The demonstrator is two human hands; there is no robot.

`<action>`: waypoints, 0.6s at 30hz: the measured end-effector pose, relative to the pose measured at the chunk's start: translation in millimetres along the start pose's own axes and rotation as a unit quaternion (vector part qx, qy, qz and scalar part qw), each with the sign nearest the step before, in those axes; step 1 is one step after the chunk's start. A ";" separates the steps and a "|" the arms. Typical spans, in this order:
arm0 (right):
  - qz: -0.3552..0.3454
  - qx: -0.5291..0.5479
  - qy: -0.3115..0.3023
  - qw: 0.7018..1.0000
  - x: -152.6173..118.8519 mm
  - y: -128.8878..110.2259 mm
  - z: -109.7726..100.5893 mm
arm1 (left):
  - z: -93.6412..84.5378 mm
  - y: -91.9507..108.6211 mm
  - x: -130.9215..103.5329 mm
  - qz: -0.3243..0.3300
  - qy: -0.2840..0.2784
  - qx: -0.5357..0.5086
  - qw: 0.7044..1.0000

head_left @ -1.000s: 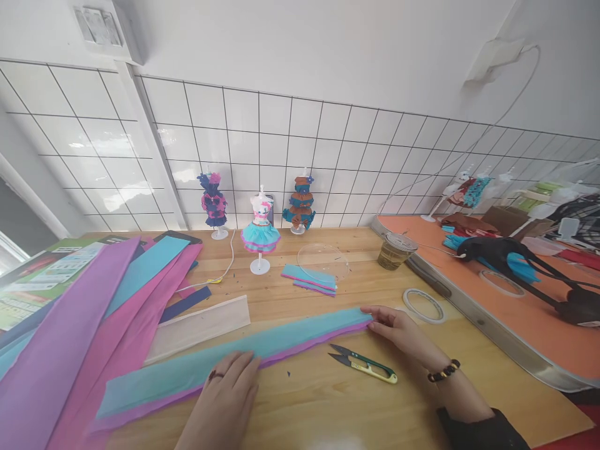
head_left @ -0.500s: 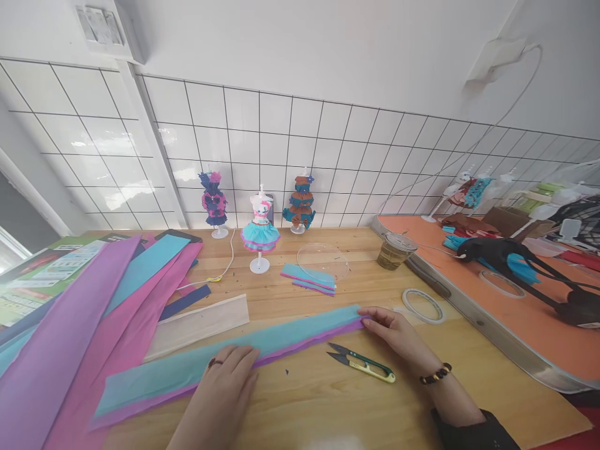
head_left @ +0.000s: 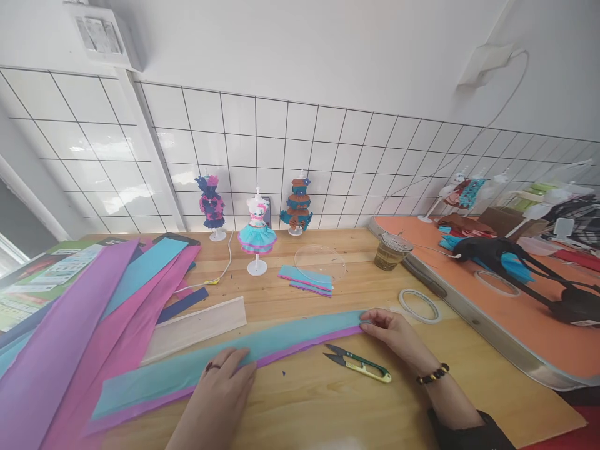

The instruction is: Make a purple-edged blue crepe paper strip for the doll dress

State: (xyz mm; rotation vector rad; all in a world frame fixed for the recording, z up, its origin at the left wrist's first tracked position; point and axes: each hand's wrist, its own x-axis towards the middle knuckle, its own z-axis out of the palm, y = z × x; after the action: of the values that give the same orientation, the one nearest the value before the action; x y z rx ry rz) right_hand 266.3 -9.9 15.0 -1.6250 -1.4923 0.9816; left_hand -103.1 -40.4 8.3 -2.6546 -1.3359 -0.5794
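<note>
A long two-layer crepe paper strip, turquoise with a purple edge showing along its near side, lies slantwise across the wooden table. My left hand rests on its near edge around the middle, fingers spread and pressing down. At the strip's right end, my right hand pinches the corner between thumb and fingers. Thread snips with dark blades and green and yellow handles lie just below the strip, between my hands. Right of my right hand is a roll of white tape.
Pink, purple and blue paper sheets pile up at left beside a cream strip. Small dress forms, one in a turquoise skirt, stand at the back. A lidded cup is near an orange board with a black bag.
The view has shifted slightly. My right hand still holds the strip's end, which now bows a little; the left hand's fingers have moved slightly on the paper.
</note>
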 end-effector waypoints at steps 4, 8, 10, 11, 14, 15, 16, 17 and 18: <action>-0.001 0.042 0.003 0.999 0.9 3.9 -1.0 | -1.5 0.3 1.5 -0.001 0.003 0.002 1.000; -0.003 0.068 -0.008 0.998 -1.2 -1.8 -2.9 | -4.3 1.3 3.4 0.000 -0.008 -0.002 1.000; -0.009 0.077 -0.003 0.997 -3.1 -7.9 -3.4 | -6.5 3.0 4.5 0.001 -0.013 -0.004 1.000; -0.014 0.082 0.003 0.997 -4.4 -12.0 -3.6 | -7.6 4.0 5.0 -0.002 -0.014 -0.005 1.000; -0.038 0.083 0.022 0.996 -10.3 -29.2 -5.5 | -9.4 5.4 6.1 -0.020 -0.026 -0.019 0.999; -0.047 0.077 0.027 0.996 -12.9 -36.2 -6.9 | -9.6 5.1 6.4 -0.031 -0.031 -0.025 0.999; -0.055 0.067 0.033 0.996 -15.7 -43.3 -8.7 | -9.8 4.3 6.7 -0.045 -0.034 -0.031 0.998; -0.063 0.056 0.040 0.996 -18.6 -50.4 -10.9 | -10.0 3.1 7.3 -0.062 -0.036 -0.037 0.997; -0.069 0.043 0.048 0.996 -21.6 -57.3 -13.3 | -10.3 1.8 8.0 -0.079 -0.034 -0.043 0.995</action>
State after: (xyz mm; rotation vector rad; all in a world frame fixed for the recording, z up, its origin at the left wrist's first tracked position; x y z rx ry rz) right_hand 251.0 -27.0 73.2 -1.4663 -1.4571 0.8679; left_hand -100.3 -38.2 21.0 -2.6738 -1.5864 -0.5822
